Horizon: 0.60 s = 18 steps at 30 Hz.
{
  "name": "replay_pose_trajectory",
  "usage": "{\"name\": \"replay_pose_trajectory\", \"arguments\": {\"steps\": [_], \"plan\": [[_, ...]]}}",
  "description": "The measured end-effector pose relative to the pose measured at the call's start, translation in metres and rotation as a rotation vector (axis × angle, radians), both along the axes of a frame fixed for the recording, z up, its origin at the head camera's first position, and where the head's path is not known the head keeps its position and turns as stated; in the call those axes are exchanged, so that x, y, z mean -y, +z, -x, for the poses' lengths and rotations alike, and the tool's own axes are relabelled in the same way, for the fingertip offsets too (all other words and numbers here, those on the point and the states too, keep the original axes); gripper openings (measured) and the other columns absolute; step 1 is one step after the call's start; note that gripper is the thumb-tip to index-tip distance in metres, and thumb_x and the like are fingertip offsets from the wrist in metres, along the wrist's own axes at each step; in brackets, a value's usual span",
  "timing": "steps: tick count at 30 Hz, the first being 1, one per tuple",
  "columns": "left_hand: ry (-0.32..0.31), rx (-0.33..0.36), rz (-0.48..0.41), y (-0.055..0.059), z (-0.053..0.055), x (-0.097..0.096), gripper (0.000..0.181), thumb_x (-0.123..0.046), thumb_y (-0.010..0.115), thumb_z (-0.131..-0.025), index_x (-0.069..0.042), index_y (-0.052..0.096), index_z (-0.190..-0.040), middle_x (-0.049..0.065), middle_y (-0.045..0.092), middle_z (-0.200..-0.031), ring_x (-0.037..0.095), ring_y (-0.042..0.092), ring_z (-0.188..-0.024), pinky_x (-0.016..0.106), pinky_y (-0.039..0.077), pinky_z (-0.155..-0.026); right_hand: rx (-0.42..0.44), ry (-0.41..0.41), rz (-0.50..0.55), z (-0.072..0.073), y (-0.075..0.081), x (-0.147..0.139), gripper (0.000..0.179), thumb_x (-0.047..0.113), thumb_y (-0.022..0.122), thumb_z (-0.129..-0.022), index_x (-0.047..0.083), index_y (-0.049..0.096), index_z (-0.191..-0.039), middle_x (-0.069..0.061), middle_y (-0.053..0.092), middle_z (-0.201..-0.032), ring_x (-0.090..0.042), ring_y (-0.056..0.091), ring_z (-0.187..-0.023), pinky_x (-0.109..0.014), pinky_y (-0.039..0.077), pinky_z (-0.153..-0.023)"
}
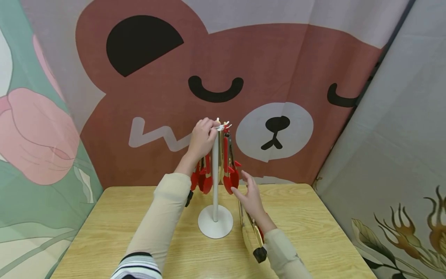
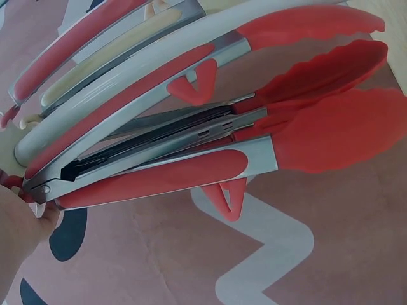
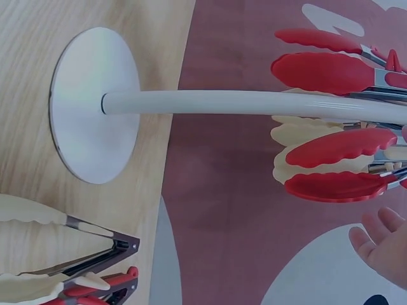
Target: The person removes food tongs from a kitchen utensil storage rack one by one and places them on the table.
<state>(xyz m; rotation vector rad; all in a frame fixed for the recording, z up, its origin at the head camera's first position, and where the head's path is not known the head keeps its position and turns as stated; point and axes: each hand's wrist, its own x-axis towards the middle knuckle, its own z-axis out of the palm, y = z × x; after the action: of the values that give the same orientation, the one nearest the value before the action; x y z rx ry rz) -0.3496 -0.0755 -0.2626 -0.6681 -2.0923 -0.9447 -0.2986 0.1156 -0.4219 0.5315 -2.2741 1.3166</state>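
A white stand (image 1: 215,182) with hooks at its top rises from a round base (image 3: 95,140). Red-tipped and cream-tipped tongs hang around its pole. At the hooks, my left hand (image 1: 201,139) pinches the pivot end of a pair of red tongs (image 2: 159,175), whose red tips point down. Lower and to the right, my right hand (image 1: 251,198) has its fingers spread beside other hanging red tongs (image 1: 230,180) and holds nothing. In the right wrist view its fingertips show at the right edge, apart from the red tips.
Cream-tipped tongs (image 3: 35,210) and red tongs (image 3: 121,279) lie on the wooden table (image 1: 306,224), right of the base. A dark end (image 1: 189,198) shows beside my left sleeve, mostly hidden. Behind the table hangs a curtain (image 1: 278,69) with a bear print.
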Motion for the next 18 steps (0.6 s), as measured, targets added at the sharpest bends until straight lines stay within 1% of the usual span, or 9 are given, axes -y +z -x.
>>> {"name": "replay_pose_trajectory", "arguments": {"steps": [2,7,11,15,18], "plan": [[0.001,-0.005,0.000,0.000,0.001,0.000,0.025,-0.006,0.039,-0.086,0.000,0.063,-0.091,0.009,0.058,-0.087,0.023,0.046,-0.079,0.033,0.038,-0.073,0.003,0.006,0.006,0.003,0.002,0.002,0.064,0.018,0.069,-0.079,0.001,0.037,-0.131,-0.016,0.044,-0.124,-0.031,0.042,-0.110,-0.049,0.039,-0.085],[0.020,-0.021,0.003,-0.001,0.001,0.000,0.025,-0.005,0.040,-0.085,0.000,0.063,-0.091,0.009,0.058,-0.088,0.024,0.047,-0.079,0.034,0.038,-0.073,-0.013,0.020,0.006,0.009,0.005,0.006,0.068,0.019,0.069,-0.078,0.002,0.033,-0.134,-0.019,0.039,-0.129,-0.034,0.037,-0.117,-0.052,0.035,-0.090],[0.027,-0.026,0.006,-0.001,0.001,-0.001,0.025,-0.005,0.040,-0.085,0.000,0.063,-0.091,0.010,0.058,-0.087,0.024,0.047,-0.080,0.034,0.039,-0.073,-0.027,0.012,-0.009,0.014,0.007,0.010,0.072,0.018,0.070,-0.078,0.003,0.030,-0.136,-0.020,0.035,-0.133,-0.035,0.034,-0.120,-0.053,0.032,-0.092],[0.024,-0.020,0.009,-0.001,0.001,-0.001,0.025,-0.006,0.039,-0.086,0.000,0.063,-0.092,0.009,0.058,-0.088,0.024,0.047,-0.080,0.034,0.038,-0.073,-0.042,0.006,-0.021,0.018,0.011,0.014,0.077,0.018,0.071,-0.077,0.005,0.026,-0.138,-0.016,0.034,-0.135,-0.032,0.033,-0.121,-0.053,0.031,-0.093],[0.027,-0.021,0.014,-0.001,0.001,-0.002,0.025,-0.006,0.039,-0.086,0.000,0.063,-0.092,0.009,0.058,-0.088,0.024,0.047,-0.080,0.034,0.038,-0.073,-0.050,0.030,-0.010,0.022,0.013,0.017,0.080,0.017,0.071,-0.076,0.006,0.023,-0.139,-0.017,0.033,-0.134,-0.032,0.035,-0.120,-0.051,0.033,-0.093]]}}
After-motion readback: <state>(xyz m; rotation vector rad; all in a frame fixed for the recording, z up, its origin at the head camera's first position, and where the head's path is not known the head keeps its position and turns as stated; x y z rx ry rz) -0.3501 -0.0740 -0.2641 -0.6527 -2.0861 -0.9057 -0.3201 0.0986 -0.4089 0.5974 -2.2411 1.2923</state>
